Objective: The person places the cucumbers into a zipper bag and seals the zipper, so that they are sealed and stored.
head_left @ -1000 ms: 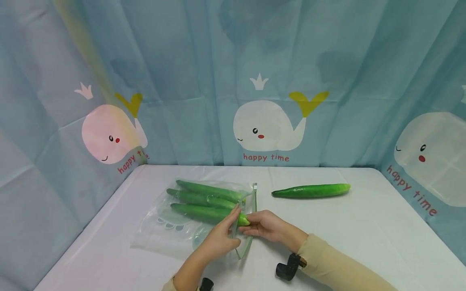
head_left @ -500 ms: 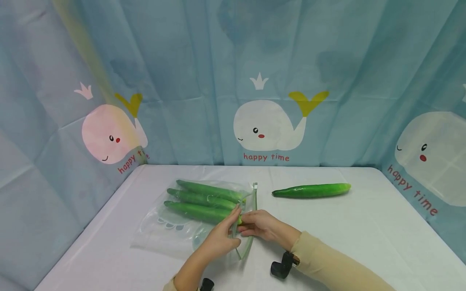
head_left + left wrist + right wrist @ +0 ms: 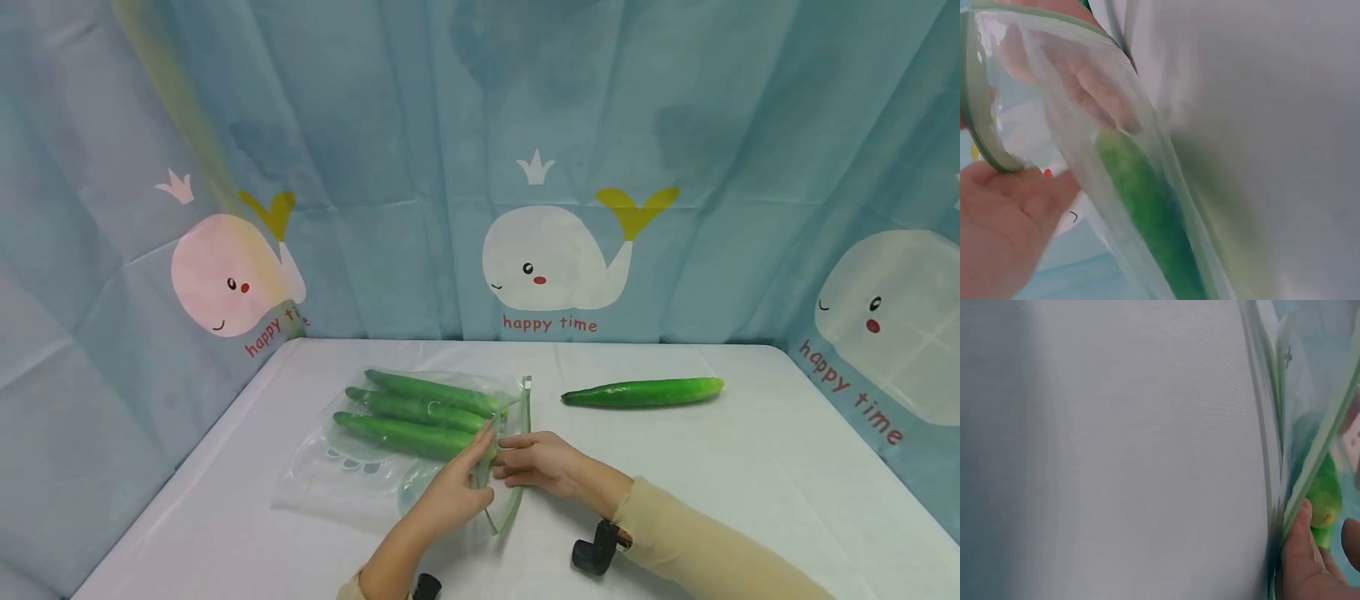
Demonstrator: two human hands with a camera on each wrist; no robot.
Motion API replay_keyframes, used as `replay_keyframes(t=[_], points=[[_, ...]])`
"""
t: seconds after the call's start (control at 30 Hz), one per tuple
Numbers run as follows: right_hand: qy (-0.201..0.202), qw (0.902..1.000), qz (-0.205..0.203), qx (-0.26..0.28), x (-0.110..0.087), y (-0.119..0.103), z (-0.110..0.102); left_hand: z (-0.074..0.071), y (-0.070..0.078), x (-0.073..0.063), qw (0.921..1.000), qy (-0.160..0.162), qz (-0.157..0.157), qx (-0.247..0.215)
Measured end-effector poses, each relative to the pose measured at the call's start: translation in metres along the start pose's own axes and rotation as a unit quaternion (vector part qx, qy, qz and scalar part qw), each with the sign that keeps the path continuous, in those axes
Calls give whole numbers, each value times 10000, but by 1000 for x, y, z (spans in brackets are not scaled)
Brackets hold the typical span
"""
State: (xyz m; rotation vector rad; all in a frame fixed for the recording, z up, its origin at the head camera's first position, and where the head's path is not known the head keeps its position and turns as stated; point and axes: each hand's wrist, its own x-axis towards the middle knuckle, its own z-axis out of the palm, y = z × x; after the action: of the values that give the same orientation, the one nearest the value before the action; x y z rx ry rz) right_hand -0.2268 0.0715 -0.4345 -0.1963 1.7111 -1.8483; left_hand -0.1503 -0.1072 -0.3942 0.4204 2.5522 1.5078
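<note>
A clear zip bag [image 3: 315,483] with a green-edged mouth lies on the table, its mouth facing right. Inside it are three cucumbers side by side: a back one [image 3: 427,388], a middle one [image 3: 412,408] and a front one [image 3: 397,435]. My left hand [image 3: 450,492] holds the bag's mouth by its edge. The fingers of my right hand [image 3: 551,467] reach into the mouth, extended beside the pale end of the front cucumber. Through the film in the left wrist view, that cucumber [image 3: 1141,200] sits just below the right fingertips [image 3: 1125,119].
A loose cucumber [image 3: 642,392] lies to the right of the bag, towards the back of the white table [image 3: 735,492]. A blue curtain [image 3: 405,167] printed with whales hangs around the table. Black wrist cameras [image 3: 595,550] are worn near the sleeves.
The front cucumber has slid left, deeper into the bag. My right hand moved left with it, then drew back slightly to the right. My left hand stays at the bag's mouth.
</note>
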Motion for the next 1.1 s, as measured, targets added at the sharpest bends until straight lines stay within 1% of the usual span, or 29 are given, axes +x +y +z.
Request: replay_keyframes(t=[0.13,0.33,0.57,0.73,0.9,1.0,1.1], points=[[19,10000,-36,-60,-9,-2,-8,-1,-1,-2,9996,151,0,221],[134,9997,-71,-211,-24,-8,-25,-1,-2,-4,9992,280,-50,268],[274,9979,-150,-573,-40,-16,-51,-1,-1,-4,9985,493,-123,193],[386,9945,-275,-931,-49,-24,-73,-2,-3,-5,9973,610,-208,355],[507,9861,-494,-1503,-56,-37,-98,-4,-6,-4,9971,589,-229,420],[606,9790,-620,-1844,-59,-43,-113,-5,-8,-3,9976,534,-269,362],[659,9692,-807,-2233,-61,-48,-127,-7,-9,-1,9973,541,-369,347]])
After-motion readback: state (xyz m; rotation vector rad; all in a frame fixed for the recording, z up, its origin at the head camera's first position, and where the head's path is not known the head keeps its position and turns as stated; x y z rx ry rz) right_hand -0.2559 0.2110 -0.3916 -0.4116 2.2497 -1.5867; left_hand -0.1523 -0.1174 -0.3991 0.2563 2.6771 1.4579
